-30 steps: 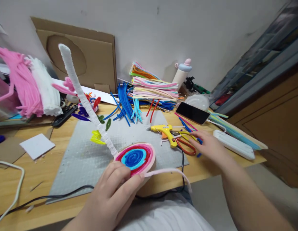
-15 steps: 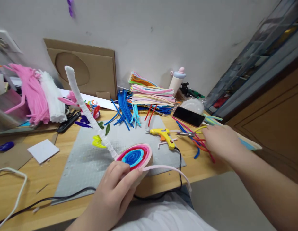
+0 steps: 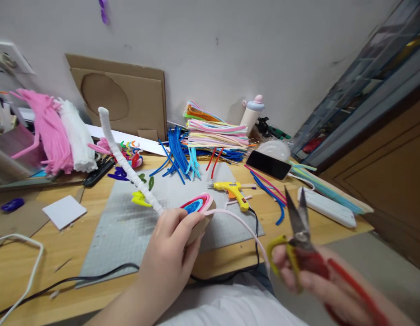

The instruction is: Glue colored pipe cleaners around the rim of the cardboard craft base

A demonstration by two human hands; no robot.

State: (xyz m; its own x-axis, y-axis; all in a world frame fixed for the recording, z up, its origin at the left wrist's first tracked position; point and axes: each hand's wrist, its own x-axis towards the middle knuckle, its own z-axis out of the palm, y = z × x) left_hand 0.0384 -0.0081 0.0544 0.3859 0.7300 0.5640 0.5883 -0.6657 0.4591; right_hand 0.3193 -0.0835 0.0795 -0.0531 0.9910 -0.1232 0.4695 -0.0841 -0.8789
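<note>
Between left hand (image 3: 172,246) and right hand (image 3: 323,287): pale pink pipe cleaner (image 3: 226,211) and glue-gun cord (image 3: 257,224) cross | right: spread scissors (image 3: 302,237) jut far | far: yellow glue gun (image 3: 232,187) obstructs | left: slanting white stem (image 3: 126,165); passage over bare grey mat (image 3: 116,240) nearer

One pair of scissors (image 3: 302,238), one ringed disc (image 3: 198,203), one white stalk (image 3: 126,166), one glue gun (image 3: 231,187), one phone (image 3: 268,164)

Scissors (image 3: 302,237) right of glue gun (image 3: 234,189)
</note>
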